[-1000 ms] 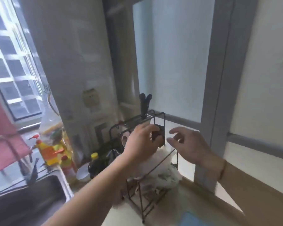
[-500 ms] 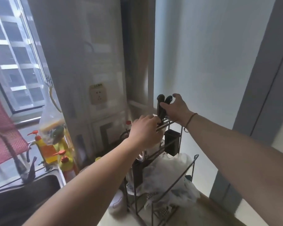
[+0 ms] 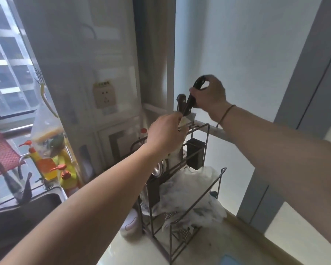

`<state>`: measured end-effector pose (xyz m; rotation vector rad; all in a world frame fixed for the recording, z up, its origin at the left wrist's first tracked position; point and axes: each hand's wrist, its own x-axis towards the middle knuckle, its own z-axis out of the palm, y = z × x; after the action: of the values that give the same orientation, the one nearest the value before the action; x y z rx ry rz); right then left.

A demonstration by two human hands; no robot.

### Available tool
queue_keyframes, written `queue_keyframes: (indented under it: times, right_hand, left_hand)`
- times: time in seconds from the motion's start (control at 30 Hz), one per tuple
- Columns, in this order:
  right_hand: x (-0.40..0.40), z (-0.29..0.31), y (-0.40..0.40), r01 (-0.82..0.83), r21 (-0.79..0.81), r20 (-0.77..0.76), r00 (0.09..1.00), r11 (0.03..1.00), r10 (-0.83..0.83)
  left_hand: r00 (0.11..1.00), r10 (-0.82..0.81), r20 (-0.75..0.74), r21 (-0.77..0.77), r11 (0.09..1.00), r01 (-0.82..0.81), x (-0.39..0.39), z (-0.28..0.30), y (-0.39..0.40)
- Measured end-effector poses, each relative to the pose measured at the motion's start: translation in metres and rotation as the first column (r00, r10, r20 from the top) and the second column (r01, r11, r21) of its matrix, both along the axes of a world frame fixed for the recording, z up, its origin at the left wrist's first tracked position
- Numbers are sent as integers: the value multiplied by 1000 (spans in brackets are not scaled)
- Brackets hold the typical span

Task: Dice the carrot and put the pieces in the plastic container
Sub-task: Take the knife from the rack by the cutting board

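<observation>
A wire rack [image 3: 199,190] is set on the counter [image 3: 208,251], against the wall. Two knives are slotted upright at its top: the knife [image 3: 192,98] on the right is gripped by the right hand [image 3: 210,94], and the second knife [image 3: 180,104] is placed just left of it. The rack's top rail is held by the left hand [image 3: 166,136]. A crumpled plastic bag [image 3: 191,196] is lodged in the rack's lower part. To the left, the sink [image 3: 21,213] is sunk into the counter, with bottles [image 3: 55,169] behind it by the window [image 3: 6,60].

Both bare arms extend forward toward frame centre. Right hand [image 3: 210,94], upper centre-right, grips a dark knife handle [image 3: 192,98]; a thin cord circles its wrist. Left hand [image 3: 165,135], just below and left, fingers curled at a rack [image 3: 199,129] top bar.
</observation>
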<state>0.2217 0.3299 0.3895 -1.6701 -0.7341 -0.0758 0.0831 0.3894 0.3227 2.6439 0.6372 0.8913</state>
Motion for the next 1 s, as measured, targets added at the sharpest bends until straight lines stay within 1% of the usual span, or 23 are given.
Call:
queue_keyframes:
  times: [0.1, 0.23, 0.3, 0.37, 0.43, 0.47, 0.5, 0.57, 0.63, 0.67, 0.7, 0.73, 0.77, 0.8, 0.83, 0.87, 0.9, 0.93, 1.0]
  right_hand:
    - [-2, 35, -29, -40, 144, -20, 999, 989, 44]
    - [-18, 72, -95, -82, 330, -28, 995, 940, 97]
    - [-28, 75, -134, -91, 396, -18, 994, 914, 106]
    - [-37, 66, -176, -89, 445, -22, 994, 891, 110]
    - [-48, 50, -224, -69, 457, -68, 991, 887, 112]
    - [-56, 40, -250, -48, 421, -89, 992, 906, 94]
    - [-63, 29, -277, -27, 348, -95, 993, 937, 64]
    - [-78, 7, -337, 9, 144, -82, 997, 989, 3]
    - [-90, -16, -398, 7, -88, -95, 995, 996, -16]
    - [-98, -29, -426, -2, -240, -119, 993, 971, -28]
    - [-104, -43, -451, -20, -397, -157, 987, 918, -47]
    - [-112, -57, -472, -68, -533, -215, 975, 844, -58]
    - [-121, -74, -489, -140, -635, -284, 957, 760, -62]
    - [-131, -93, -504, -211, -696, -346, 936, 686, -63]
    - [-142, -114, -516, -273, -717, -404, 912, 641, -64]
    - [-155, -136, -526, -314, -707, -464, 882, 634, -80]
    - [-169, -157, -535, -326, -676, -519, 847, 661, -113]
    - [-183, -178, -545, -302, -658, -553, 816, 690, -171]
    - [-213, -212, -563, -193, -683, -530, 794, 705, -297]
  left_hand:
    - [968, -50, 247, -6, 999, 53, 5, 14, -9]
    - [844, -121, 522, -17, 988, 151, 11, 45, -35]
    - [795, -176, 581, -2, 976, 218, 10, 56, -57]
    - [776, -245, 581, 38, 961, 276, 7, 58, -84]
    - [759, -313, 571, 108, 945, 308, 4, 48, -114]
    - [753, -347, 559, 171, 937, 305, 3, 39, -131]
    - [745, -385, 544, 239, 923, 302, 2, 30, -148]
    - [722, -484, 495, 341, 872, 352, 0, 6, -181]
    - [699, -593, 400, 404, 799, 446, -3, -21, -216]
    - [686, -640, 347, 423, 760, 494, -5, -36, -235]
    - [670, -683, 290, 442, 717, 539, -7, -51, -254]
    - [651, -724, 229, 461, 670, 583, -9, -66, -274]
    - [630, -759, 165, 475, 621, 624, -12, -81, -296]
    - [603, -791, 101, 484, 569, 665, -16, -95, -317]
    - [566, -823, 42, 487, 511, 708, -20, -108, -338]
    - [522, -853, -4, 486, 454, 746, -24, -119, -357]
    - [471, -881, -43, 478, 396, 784, -30, -130, -375]
    - [412, -908, -76, 463, 334, 821, -36, -141, -391]
    - [284, -953, -103, 424, 216, 880, -45, -164, -413]
